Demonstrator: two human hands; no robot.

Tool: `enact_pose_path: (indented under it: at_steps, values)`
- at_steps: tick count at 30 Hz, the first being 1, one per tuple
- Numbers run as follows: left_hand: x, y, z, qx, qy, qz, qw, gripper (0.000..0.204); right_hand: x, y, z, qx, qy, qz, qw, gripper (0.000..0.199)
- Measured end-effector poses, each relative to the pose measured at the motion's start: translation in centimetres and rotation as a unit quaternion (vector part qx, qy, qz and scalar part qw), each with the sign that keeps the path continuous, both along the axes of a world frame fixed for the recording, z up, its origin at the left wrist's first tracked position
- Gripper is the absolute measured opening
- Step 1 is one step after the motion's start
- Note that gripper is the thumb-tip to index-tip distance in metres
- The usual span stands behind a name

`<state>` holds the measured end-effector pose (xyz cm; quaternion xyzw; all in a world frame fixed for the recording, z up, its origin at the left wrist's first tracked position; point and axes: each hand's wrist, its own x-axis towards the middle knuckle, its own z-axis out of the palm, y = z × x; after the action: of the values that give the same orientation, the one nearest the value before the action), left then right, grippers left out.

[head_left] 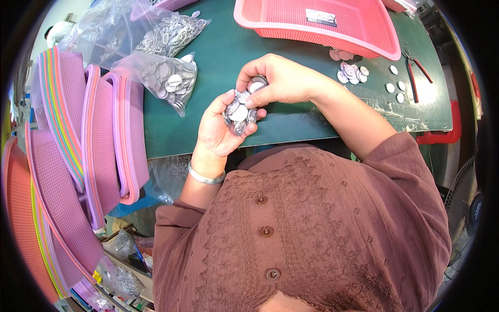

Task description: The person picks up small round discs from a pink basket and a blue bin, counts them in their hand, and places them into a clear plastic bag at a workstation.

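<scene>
While the left hand cups a heap of silver discs above the green table edge, the right hand pinches one from it. Few sorted discs lie right of the heap; a full bag waits left.

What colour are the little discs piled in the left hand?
Shiny silver-grey. The discs show best in the head view, cupped in the left hand.

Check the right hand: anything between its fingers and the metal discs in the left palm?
Nothing visible. The right hand already pinches discs at the top of the pile of metal discs cupped in the left hand, above the green table. The bag of discs lies off to the left, apart.
</scene>
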<state>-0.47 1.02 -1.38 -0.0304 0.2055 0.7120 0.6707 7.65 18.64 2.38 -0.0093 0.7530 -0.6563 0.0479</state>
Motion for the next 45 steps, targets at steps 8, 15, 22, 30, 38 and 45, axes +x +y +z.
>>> enact_pose_path:
  at_steps: [8, 15, 22, 30, 38, 45]
  values:
    - [0.0, 0.0, 0.0, 0.014, -0.019, 0.004, 1.0, 0.041, 0.2, 0.3, 0.0, 0.071, 0.009, -0.011, 0.997, 0.021]
    - [0.1, 0.0, 0.0, 0.0, -0.008, 0.007, 1.0, 0.042, -0.1, 0.5, -0.2, -0.119, -0.127, -0.095, 0.98, 0.017]
    - [0.4, 0.0, 0.5, -0.009, 0.003, 0.017, 1.0, 0.041, -0.3, 1.2, -0.7, -0.3, -0.167, -0.114, 0.932, 0.016]
    - [0.1, -0.2, 0.2, 0.009, 0.02, -0.022, 1.0, 0.044, -0.7, 1.6, -0.7, -0.297, -0.11, -0.067, 0.946, 0.02]
    - [-0.4, -0.4, -0.5, 0.03, 0.023, -0.07, 0.997, 0.047, -0.9, 0.6, -0.6, -0.085, -0.134, -0.024, 0.987, 0.017]
    - [0.1, -0.2, 0.5, 0.003, 0.03, -0.019, 0.999, 0.044, -0.8, 1.8, -1.2, -0.318, -0.125, -0.114, 0.933, 0.006]
